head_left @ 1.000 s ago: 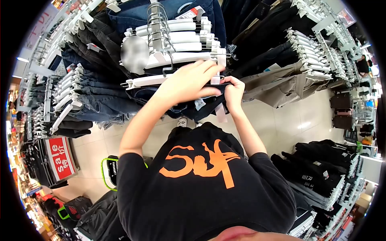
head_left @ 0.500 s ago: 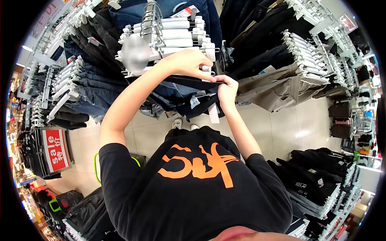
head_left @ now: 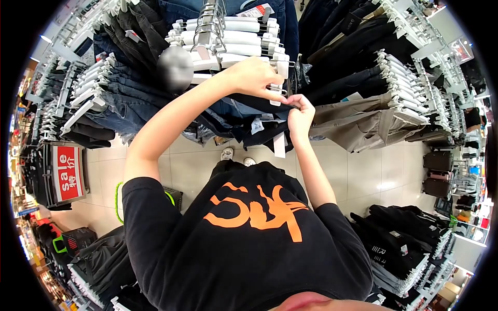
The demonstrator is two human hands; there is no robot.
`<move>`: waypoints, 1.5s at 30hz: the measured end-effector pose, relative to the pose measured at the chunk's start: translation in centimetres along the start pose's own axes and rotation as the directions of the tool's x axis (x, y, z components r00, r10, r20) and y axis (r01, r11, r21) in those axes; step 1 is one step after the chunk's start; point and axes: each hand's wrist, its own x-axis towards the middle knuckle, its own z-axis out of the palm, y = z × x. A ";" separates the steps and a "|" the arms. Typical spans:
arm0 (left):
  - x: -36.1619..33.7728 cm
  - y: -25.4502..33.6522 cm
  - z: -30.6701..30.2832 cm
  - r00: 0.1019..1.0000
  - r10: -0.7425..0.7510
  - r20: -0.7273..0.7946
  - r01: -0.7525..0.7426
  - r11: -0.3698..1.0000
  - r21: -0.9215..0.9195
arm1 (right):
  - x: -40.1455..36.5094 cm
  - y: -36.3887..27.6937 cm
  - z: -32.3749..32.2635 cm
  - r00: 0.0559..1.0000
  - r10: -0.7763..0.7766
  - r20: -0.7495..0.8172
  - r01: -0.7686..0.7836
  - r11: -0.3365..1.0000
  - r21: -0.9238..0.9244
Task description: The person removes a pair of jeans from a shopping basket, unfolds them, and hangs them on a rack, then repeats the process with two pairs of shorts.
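Observation:
Dark trousers (head_left: 228, 122) with a white tag (head_left: 279, 145) hang at the front of a rack of white hangers (head_left: 241, 37). My left hand (head_left: 252, 78) reaches across to the right end of the front hanger, its fingers bent round the hanger clip (head_left: 276, 93) and the waistband edge. Close beside it, my right hand (head_left: 301, 116) pinches the right end of the waistband between thumb and fingers. The fingertips of both hands nearly meet there. Part of the waistband is hidden behind my left hand and forearm.
More jeans (head_left: 122, 98) hang at the left, and brown trousers (head_left: 358, 122) at the right. A red sale sign (head_left: 68, 173) stands at the far left. Black clothes (head_left: 399, 236) hang at the lower right. A basket with a green handle (head_left: 59, 244) is at the lower left.
The view has shifted slightly, so the rack and both hands appear a little further right. My hands keep nearly the same hold at the waistband's right end.

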 end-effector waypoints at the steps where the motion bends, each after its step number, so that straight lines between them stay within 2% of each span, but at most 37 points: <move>1: -0.1 0.1 0.0 1.000 0.018 -0.017 -0.018 1.000 0.007 | -0.4 -0.3 0.2 1.000 -0.019 -0.001 0.019 1.000 0.017; 2: -0.4 0.3 -0.1 0.999 -0.003 0.035 0.004 1.000 -0.010 | -0.6 0.0 0.1 1.000 -0.028 0.007 0.028 0.999 -0.015; 4: -1.2 0.9 0.1 0.999 0.045 0.007 -0.044 0.998 -0.041 | -1.5 0.0 -0.2 0.999 0.002 0.046 0.002 0.996 -0.084; 6: -1.9 1.7 -0.2 1.000 0.004 0.019 -0.003 0.997 -0.072 | -2.6 -0.5 0.1 0.997 0.044 0.059 -0.039 0.995 -0.091; 8: -2.3 2.0 -0.2 0.996 -0.039 0.081 0.046 0.995 -0.084 | -3.3 -1.0 0.5 0.992 0.090 0.094 -0.090 0.996 0.005; 10: -2.5 2.2 -0.4 0.994 -0.048 0.099 0.059 0.991 -0.120 | -3.5 -1.1 0.7 0.988 0.097 0.119 -0.100 0.995 0.018; 16: -2.5 1.8 -0.9 0.992 -0.008 0.128 0.050 0.944 -0.326 | -3.9 -1.5 0.1 0.939 0.287 0.191 -0.297 0.954 0.028; 18: -2.4 2.0 -1.3 0.988 0.017 0.155 0.043 0.926 -0.376 | -4.7 -1.2 -0.1 0.947 0.252 0.201 -0.262 0.965 0.029; 20: -2.6 2.3 -1.3 0.985 0.030 0.173 0.034 0.933 -0.358 | -5.8 -0.5 -0.1 0.952 0.230 0.201 -0.239 0.971 0.026; 22: -3.2 2.8 -1.6 0.979 0.073 0.191 -0.012 0.954 -0.301 | -6.7 -0.7 -0.3 0.925 0.282 0.253 -0.294 0.956 0.009; 23: -3.5 2.9 -1.5 0.978 0.078 0.193 -0.026 0.965 -0.262 | -7.1 -0.4 -0.3 0.930 0.245 0.274 -0.259 0.966 0.018; 24: -3.8 3.0 -1.5 0.977 0.082 0.194 -0.038 0.974 -0.224 | -7.3 -0.9 -0.3 0.915 0.272 0.297 -0.268 0.962 -0.055; 26: -4.1 3.0 -1.5 0.970 0.091 0.227 -0.045 0.978 -0.203 | -7.6 -1.3 0.1 0.898 0.283 0.336 -0.271 0.959 -0.083; 28: -4.3 2.8 -1.4 0.970 0.088 0.227 -0.036 0.975 -0.221 | -7.8 -0.7 0.5 0.908 0.267 0.322 -0.258 0.964 -0.072; 31: -4.3 2.5 -1.3 0.967 0.076 0.243 -0.017 0.972 -0.235 | -7.7 -0.4 1.0 0.910 0.319 0.265 -0.320 0.946 -0.043; 34: -3.6 2.1 -1.7 0.965 0.077 0.250 0.001 0.954 -0.300 | -7.6 -0.2 1.0 0.921 0.325 0.212 -0.314 0.945 -0.088; 37: -2.9 1.2 -1.7 0.958 0.125 0.257 -0.041 0.950 -0.308 | -7.1 -0.5 0.9 0.970 0.194 0.144 -0.160 0.963 -0.218; 42: -0.8 0.0 -2.5 0.924 0.240 0.298 -0.160 0.950 -0.270 | -6.5 -0.4 0.5 0.992 0.126 0.024 -0.118 0.968 -0.221; 44: -0.2 0.0 -2.2 0.938 0.192 0.290 -0.098 0.946 -0.308 | -5.9 0.0 0.3 1.000 0.021 0.020 -0.015 0.963 -0.270; 45: 0.0 0.0 -2.1 0.947 0.173 0.271 -0.084 0.947 -0.311 | -5.5 -0.2 0.2 1.000 0.029 0.010 -0.025 0.965 -0.261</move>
